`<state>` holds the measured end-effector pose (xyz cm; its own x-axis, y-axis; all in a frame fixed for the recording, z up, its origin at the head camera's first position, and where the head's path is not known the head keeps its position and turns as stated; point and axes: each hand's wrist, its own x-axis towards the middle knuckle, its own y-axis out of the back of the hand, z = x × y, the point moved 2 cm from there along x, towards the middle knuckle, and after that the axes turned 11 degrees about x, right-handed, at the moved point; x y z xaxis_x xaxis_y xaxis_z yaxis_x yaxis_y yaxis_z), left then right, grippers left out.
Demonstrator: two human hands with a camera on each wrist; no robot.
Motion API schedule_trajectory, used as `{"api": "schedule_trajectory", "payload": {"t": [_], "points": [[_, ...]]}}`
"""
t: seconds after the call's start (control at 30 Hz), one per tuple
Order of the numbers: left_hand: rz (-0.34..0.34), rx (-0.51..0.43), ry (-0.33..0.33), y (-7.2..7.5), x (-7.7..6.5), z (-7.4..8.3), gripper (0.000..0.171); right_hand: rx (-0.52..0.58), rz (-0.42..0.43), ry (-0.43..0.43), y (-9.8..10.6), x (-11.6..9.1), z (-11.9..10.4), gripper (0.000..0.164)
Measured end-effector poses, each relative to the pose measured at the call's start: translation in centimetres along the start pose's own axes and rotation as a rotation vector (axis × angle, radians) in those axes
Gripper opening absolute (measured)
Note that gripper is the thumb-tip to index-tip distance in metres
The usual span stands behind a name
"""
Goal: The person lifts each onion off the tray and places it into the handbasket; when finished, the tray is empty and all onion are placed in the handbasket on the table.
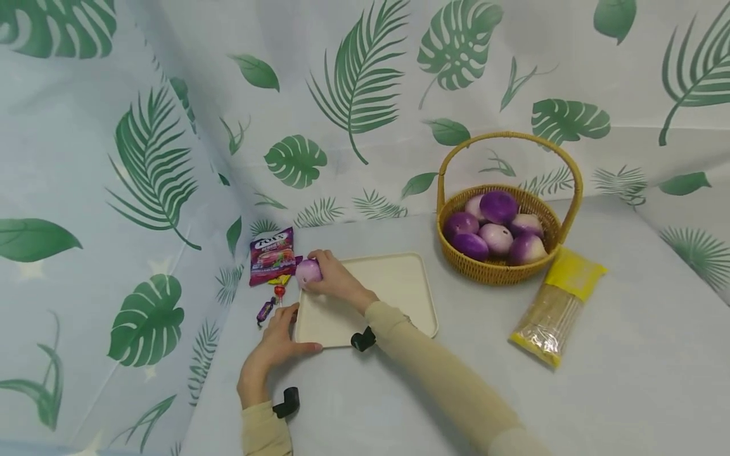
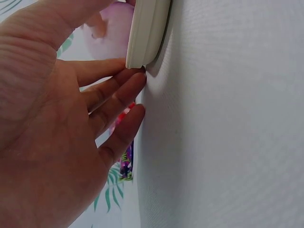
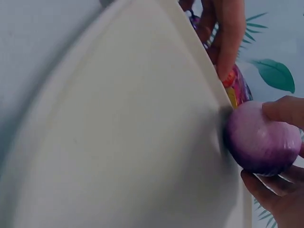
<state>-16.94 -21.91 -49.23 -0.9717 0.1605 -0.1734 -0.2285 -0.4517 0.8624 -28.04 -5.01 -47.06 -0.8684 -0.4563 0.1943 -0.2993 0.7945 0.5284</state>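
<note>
A round purple-and-white vegetable (image 1: 308,273) is in my right hand (image 1: 338,278), at the far left corner of a cream rectangular tray (image 1: 393,278). In the right wrist view the thumb lies on top of the vegetable (image 3: 263,137) and the fingers curl under its other side, close over the tray's rim. My left hand (image 1: 279,339) spans the tray's near left corner, thumb along the front edge. Seen from the left wrist, its nearly straight fingers touch the tray's corner (image 2: 145,38) at the table surface.
Left of the tray lie a purple candy bag (image 1: 271,256), a red lollipop (image 1: 279,291) and a purple wrapped candy (image 1: 265,310). A wicker basket (image 1: 496,273) with a tall handle holds several similar vegetables at the right. Beside it lies a yellow-ended packet of noodles (image 1: 556,310).
</note>
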Motion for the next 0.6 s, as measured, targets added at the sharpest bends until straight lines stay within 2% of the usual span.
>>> {"api": "schedule_trajectory", "payload": {"t": [0.13, 0.27, 0.5, 0.6], "points": [[-0.001, 0.005, 0.002, 0.0, -0.2, -0.1, 0.111, 0.041, 0.042, 0.018, -0.4, -0.2, 0.0, 0.062], [0.009, 0.001, 0.032, 0.0, -0.4, -0.1, 0.11, 0.119, 0.083, 0.05, 1.0, -1.1, -0.1, 0.062], [-0.01, 0.001, 0.015, -0.2, -0.2, 0.2, 0.11, 0.22, 0.222, 0.025, 7.8, -5.0, 0.6, 0.058], [-0.005, 0.013, 0.039, 0.1, -0.2, -0.2, 0.111, 0.224, 0.273, 0.027, 11.3, -6.8, 0.7, 0.058]]}}
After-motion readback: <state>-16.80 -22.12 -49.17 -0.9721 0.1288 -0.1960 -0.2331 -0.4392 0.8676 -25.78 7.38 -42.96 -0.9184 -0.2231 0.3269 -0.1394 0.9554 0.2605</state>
